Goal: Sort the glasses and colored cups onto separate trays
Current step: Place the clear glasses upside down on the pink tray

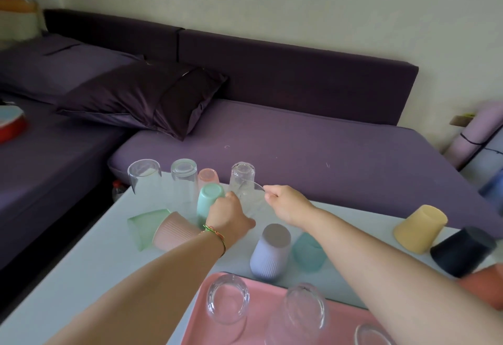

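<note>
My left hand [228, 215] wraps the lower part of a tilted clear glass [251, 205], and my right hand [285, 203] pinches its rim. Behind it a clear glass [242, 178] stands upside down, and two more [144, 177] [184, 180] stand at the far edge. A mint cup [208, 200] touches my left fingers. A pink tray [261, 290] at the near edge holds three upturned glasses [228, 299]. Loose colored cups: green [143, 227] and pink ribbed [174, 231] lying down, lavender [270, 252], teal [309, 252], yellow [420, 227], navy [462, 252], terracotta [487, 284].
The white table [81, 276] stands against a purple sofa [299, 140] with a dark pillow [141, 96]. A small pink cup [208, 177] sits at the table's far edge. A red-rimmed object [11, 124] lies on the sofa at the left.
</note>
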